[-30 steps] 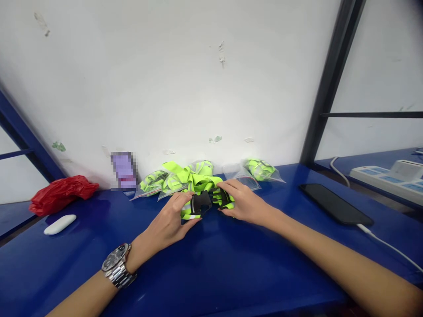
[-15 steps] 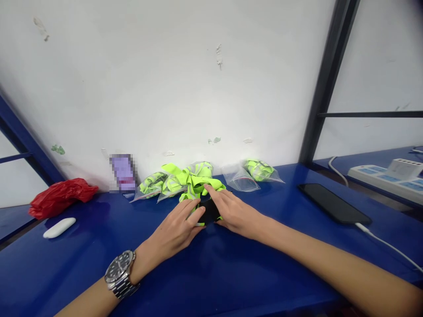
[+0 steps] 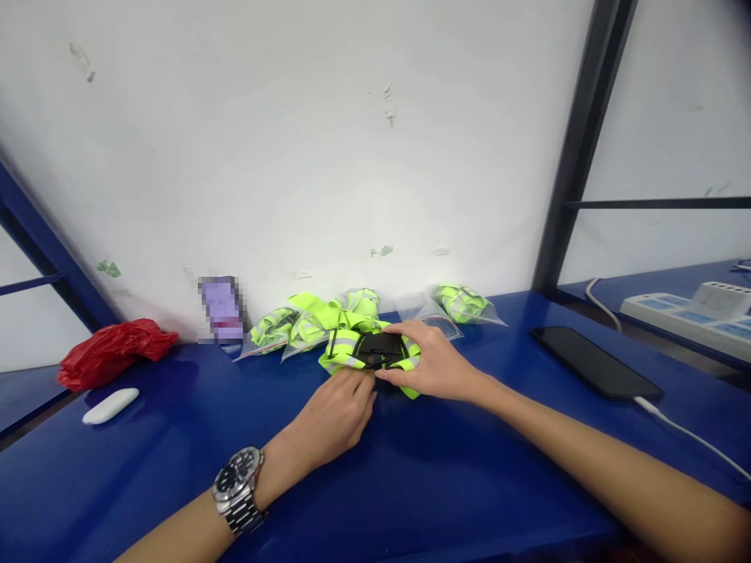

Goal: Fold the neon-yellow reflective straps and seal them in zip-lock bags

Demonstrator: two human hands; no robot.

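Observation:
In the head view, a neon-yellow reflective strap [image 3: 343,346] with grey bands lies bundled in front of me, with a black buckle-like piece [image 3: 379,348] at its middle. My right hand [image 3: 437,361] grips the bundle's right side, fingers on top and thumb at the near edge. At the near edge, my left hand [image 3: 337,410] is closed, its fingertips hidden against the strap. A loose yellow end [image 3: 314,309] trails behind the bundle, over clear zip bags [image 3: 308,332] holding similar straps.
On the blue table [image 3: 375,485], another filled bag [image 3: 463,303] and a flat clear bag [image 3: 431,313] lie by the wall. A red plastic bag [image 3: 117,352], white case [image 3: 111,407] and blurred phone [image 3: 223,309] are left. Right are a cabled black phone [image 3: 595,363] and power strip [image 3: 692,320].
The bundle now shows its black piece and grey bands more openly. My left hand has dropped to the near edge, and my right hand has shifted slightly right.

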